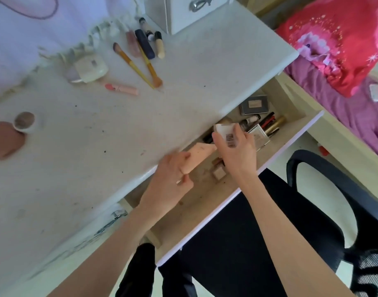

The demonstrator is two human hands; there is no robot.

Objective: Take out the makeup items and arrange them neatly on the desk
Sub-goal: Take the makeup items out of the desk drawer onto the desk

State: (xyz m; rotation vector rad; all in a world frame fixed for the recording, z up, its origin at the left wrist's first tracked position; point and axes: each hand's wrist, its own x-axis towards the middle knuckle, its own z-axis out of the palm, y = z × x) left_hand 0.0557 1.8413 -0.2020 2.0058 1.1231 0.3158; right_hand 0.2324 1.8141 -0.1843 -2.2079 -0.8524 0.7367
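Over the cosmetics-filled drawer point(291, 125), left hand point(173, 179) grips a peach tube point(200, 155), right hand point(237, 151) a barcoded jar point(226, 133).

Both hands forward, forearms bare – left hand point(170, 179) fingers curled in grip, right hand point(237, 151) pinching

White desk point(183, 67), black chair point(325, 189), purple bed point(355, 116), daylight

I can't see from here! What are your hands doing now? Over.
Left hand grips peach tube at desk edge. Right hand holds white tube over open drawer. More makeup inside.
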